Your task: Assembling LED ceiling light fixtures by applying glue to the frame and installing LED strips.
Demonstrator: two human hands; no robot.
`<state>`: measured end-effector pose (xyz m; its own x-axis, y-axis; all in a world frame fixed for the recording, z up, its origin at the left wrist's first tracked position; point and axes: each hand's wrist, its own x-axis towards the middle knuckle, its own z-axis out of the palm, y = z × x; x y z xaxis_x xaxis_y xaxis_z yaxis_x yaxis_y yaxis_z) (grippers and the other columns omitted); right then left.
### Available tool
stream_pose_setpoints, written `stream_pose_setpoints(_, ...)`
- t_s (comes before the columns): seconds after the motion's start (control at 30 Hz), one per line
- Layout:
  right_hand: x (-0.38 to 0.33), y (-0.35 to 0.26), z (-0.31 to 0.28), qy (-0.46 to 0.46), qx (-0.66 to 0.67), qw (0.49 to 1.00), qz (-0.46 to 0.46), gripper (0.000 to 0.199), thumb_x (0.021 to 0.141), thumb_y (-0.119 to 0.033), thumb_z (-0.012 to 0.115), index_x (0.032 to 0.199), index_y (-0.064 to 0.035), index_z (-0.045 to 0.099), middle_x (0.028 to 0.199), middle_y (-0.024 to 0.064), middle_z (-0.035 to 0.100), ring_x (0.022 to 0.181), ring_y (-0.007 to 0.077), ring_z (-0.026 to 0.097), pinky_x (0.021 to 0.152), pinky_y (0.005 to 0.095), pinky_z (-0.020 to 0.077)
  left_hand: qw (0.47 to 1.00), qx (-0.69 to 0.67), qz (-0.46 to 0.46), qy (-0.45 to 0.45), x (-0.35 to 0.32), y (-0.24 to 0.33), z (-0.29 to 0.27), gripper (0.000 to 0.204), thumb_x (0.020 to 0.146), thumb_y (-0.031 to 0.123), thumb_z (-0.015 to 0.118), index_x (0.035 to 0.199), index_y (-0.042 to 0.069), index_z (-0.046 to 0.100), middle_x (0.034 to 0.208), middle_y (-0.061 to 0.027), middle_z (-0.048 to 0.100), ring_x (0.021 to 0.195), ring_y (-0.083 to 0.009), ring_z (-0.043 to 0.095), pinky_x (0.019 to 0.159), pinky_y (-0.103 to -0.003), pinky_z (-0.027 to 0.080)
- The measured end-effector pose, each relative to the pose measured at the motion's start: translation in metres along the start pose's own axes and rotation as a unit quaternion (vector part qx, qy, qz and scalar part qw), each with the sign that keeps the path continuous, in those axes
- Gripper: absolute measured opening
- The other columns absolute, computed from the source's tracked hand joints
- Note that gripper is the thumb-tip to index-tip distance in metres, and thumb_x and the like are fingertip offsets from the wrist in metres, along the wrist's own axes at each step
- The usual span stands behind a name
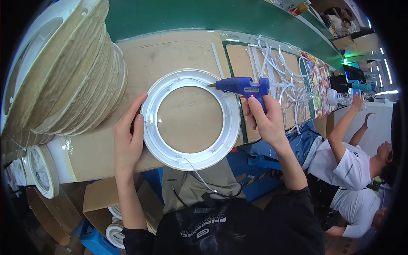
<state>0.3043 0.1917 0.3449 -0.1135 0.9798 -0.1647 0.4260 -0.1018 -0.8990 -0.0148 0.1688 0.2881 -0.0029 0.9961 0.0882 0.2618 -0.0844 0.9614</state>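
Note:
A white ring-shaped frame (231,123) lies on the cardboard-covered bench in front of me, with small clips and a thin wire in its channel. My left hand (129,142) grips the ring's left rim, thumb on top and fingers along the outer edge. In my right hand (267,121) is a blue glue gun (238,86), its fingers wrapped round the handle. The gun's nozzle points left and sits at the ring's upper right channel, beside the wire. From the ring's near side a thin white cable (199,177) hangs toward my lap.
A tall stack of cream-coloured rings (85,76) rises at the left. White strips and tangled cables (267,63) lie to the right, before a colourful printed sheet (318,80). Below the bench stands a cardboard box (102,197). Another person (348,161) works at the far right.

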Motion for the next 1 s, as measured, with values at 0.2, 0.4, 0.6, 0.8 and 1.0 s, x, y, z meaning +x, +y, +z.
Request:
stream_pose_setpoints(0.2, 0.001, -0.005, 0.006, 0.017, 0.009, 1.0, -0.019, 0.03, 0.104, -0.025, 0.05, 0.09, 0.0002, 0.058, 0.066, -0.0001, 0.053, 0.051, 0.005, 0.046, 0.045, 0.0224, 0.034, 1.0, 0.0, 0.001, -0.001, 0.0, -0.002, 0.0, 0.041, 0.095, 0.0, 0.045, 0.135, -0.002, 0.057, 0.13, -0.018, 0.064, 0.119, -0.0236, 0.06, 0.103, -0.033, 0.043)
stream_pose_setpoints(0.4, 0.002, -0.004, 0.006, 0.019, -0.009, 1.0, -0.022, 0.031, 0.105, -0.026, 0.05, 0.086, -0.0011, 0.057, 0.061, -0.0009, 0.05, 0.048, 0.0049, 0.043, 0.045, 0.0219, 0.031, 1.0, -0.003, 0.01, 0.0, 0.0, -0.005, 0.0, 0.04, 0.096, 0.0, 0.046, 0.135, -0.002, 0.057, 0.129, -0.0177, 0.064, 0.118, -0.0225, 0.061, 0.103, -0.032, 0.043)
stream_pose_setpoints(0.6, 0.004, -0.006, 0.012, 0.051, 0.013, 0.998, -0.023, 0.032, 0.104, -0.025, 0.05, 0.085, -0.0013, 0.058, 0.062, -0.0007, 0.051, 0.049, 0.0047, 0.044, 0.045, 0.0218, 0.0313, 1.0, -0.001, 0.012, 0.004, 0.0, -0.004, 0.0, 0.04, 0.095, 0.0, 0.047, 0.134, -0.002, 0.057, 0.13, -0.0175, 0.064, 0.119, -0.0228, 0.061, 0.102, -0.032, 0.044)
stream_pose_setpoints(0.8, 0.004, -0.007, 0.008, 0.034, 0.003, 0.999, -0.021, 0.03, 0.104, -0.024, 0.05, 0.085, -0.0024, 0.058, 0.064, -0.0008, 0.052, 0.05, 0.0044, 0.045, 0.045, 0.0219, 0.0319, 1.0, 0.0, 0.016, 0.008, -0.001, -0.005, 0.0, 0.04, 0.095, 0.0, 0.047, 0.134, -0.002, 0.058, 0.129, -0.0178, 0.064, 0.118, -0.023, 0.061, 0.102, -0.033, 0.044)
stream_pose_setpoints(1.0, 0.001, -0.004, 0.009, 0.035, -0.009, 0.999, -0.033, 0.028, 0.104, -0.023, 0.05, 0.085, -0.002, 0.056, 0.064, -0.001, 0.051, 0.05, 0.0046, 0.045, 0.045, 0.022, 0.0321, 1.0, 0.004, 0.02, 0.001, -0.004, -0.007, 0.0, 0.041, 0.095, 0.0, 0.047, 0.134, -0.002, 0.057, 0.129, -0.0179, 0.064, 0.119, -0.0233, 0.061, 0.102, -0.033, 0.044)
